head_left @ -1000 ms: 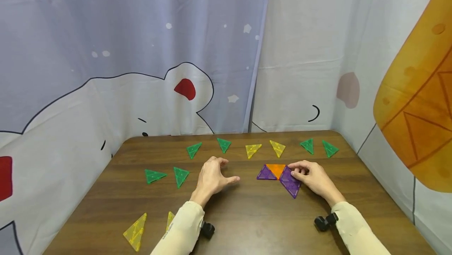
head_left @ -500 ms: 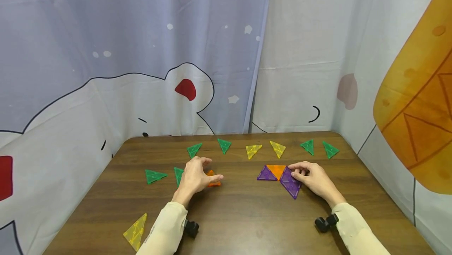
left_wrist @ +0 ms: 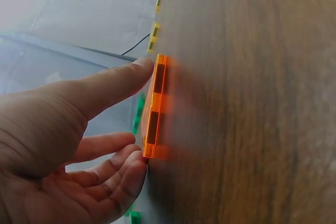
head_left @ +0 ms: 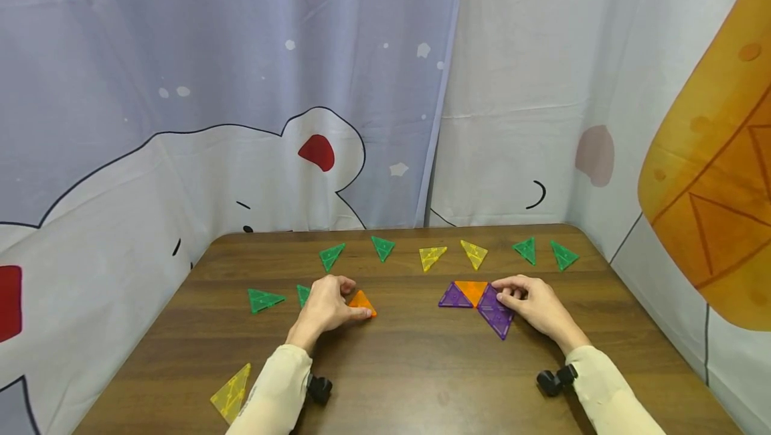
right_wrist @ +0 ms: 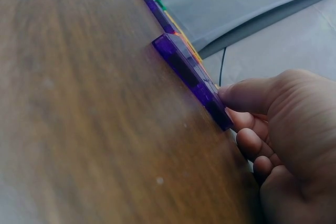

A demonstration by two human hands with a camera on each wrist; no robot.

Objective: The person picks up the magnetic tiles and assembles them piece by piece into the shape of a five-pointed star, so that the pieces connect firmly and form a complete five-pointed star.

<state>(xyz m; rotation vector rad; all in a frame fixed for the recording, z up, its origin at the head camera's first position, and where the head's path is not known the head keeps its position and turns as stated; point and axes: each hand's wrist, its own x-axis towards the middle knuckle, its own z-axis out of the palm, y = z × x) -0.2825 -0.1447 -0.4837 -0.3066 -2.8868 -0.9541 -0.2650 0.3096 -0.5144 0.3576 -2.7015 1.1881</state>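
Orange triangular tile [head_left: 363,302] lies flat on the table left of centre, spanned by the left hand [head_left: 327,304], whose thumb touches one corner while the curled fingers meet another. A second ago that hand stood farther right and covered this spot; it has since moved left, and the tile now shows more plainly. Unchanged, the right hand [head_left: 533,301] pinches the outer edge of the large purple triangular tile [head_left: 495,314], which adjoins an inverted orange tile [head_left: 471,290] and a small purple tile [head_left: 454,296].

The left hand partly hides a green tile [head_left: 303,293]; the left sleeve [head_left: 274,388] overlaps a yellow tile [head_left: 231,391]. In the right wrist view, some right fingertips are hard to make out behind the purple edge. Brown wood-grain covers the table [head_left: 421,368]; behind it hangs a cartoon-printed curtain [head_left: 373,87].
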